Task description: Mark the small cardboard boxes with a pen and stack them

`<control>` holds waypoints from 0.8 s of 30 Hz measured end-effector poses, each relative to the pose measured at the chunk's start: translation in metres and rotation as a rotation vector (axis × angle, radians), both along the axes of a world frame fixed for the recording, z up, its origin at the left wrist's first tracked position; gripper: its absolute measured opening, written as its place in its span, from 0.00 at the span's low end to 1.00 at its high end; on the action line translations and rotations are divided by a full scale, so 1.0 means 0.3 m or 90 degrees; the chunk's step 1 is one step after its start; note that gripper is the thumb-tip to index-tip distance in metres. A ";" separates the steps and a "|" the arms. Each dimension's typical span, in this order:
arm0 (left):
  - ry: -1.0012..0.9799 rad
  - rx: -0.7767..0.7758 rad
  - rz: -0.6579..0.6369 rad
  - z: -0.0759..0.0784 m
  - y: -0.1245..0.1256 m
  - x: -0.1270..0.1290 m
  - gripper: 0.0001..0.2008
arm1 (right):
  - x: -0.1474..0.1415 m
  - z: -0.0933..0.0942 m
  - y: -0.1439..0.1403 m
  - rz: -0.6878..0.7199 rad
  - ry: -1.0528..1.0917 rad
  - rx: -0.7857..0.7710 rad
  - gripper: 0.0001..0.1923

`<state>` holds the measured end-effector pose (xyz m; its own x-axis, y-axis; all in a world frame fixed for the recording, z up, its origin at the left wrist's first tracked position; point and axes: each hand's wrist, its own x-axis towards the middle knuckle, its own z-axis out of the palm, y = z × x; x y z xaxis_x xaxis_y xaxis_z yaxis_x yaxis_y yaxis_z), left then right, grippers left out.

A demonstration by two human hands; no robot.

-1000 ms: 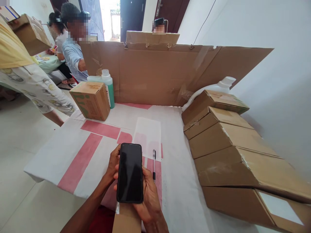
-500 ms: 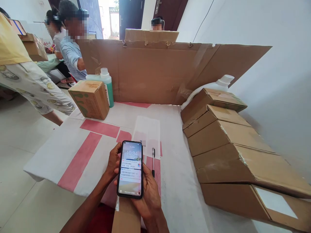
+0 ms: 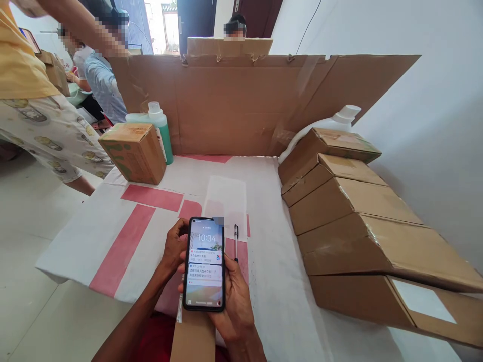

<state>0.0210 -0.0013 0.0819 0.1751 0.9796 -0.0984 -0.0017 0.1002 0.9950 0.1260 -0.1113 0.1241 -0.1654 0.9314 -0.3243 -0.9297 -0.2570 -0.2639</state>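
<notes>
Okay, we've got a phone (image 3: pixel 204 266) up in front of the person, face toward the camera, lit on a lock screen with clock and notifications. We see the right hand (image 3: pixel 232 296) cradling it: palm behind the lower part, thumb along the right edge, fingertips curling round the left, so that grip is closed on it. Left hand (image 3: pixel 175 246) sits at the upper left edge, fingers bent, touching; we can't tell if that grip pinches or merely rests. Key relation: phone lies between both hands, long axis running away from the body, nearly straight ahead with the top edge farthest. We'd call the right hand nearer, being under it, with the left just beside the upper side.

Around it, we note a pen (image 3: pixel 236 242) just beyond the right thumb, partly over a white sheet (image 3: pixel 226 193) on the table (image 3: pixel 269 221), and a cardboard box (image 3: pixel 194 339) between the forearms, its far end hidden by the phone. We mark stacked boxes (image 3: pixel 339 226) well to the right.
</notes>
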 end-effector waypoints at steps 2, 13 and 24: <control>0.023 0.022 -0.011 -0.005 0.003 -0.004 0.08 | 0.030 -0.001 -0.019 -0.028 -0.015 -0.016 0.22; 0.086 0.056 -0.034 -0.038 0.016 -0.024 0.10 | 0.298 -0.173 -0.130 -0.162 -0.269 -0.115 0.31; 0.096 0.082 -0.040 -0.034 0.026 -0.029 0.20 | 0.429 -0.314 -0.134 -0.224 -0.912 -0.319 0.34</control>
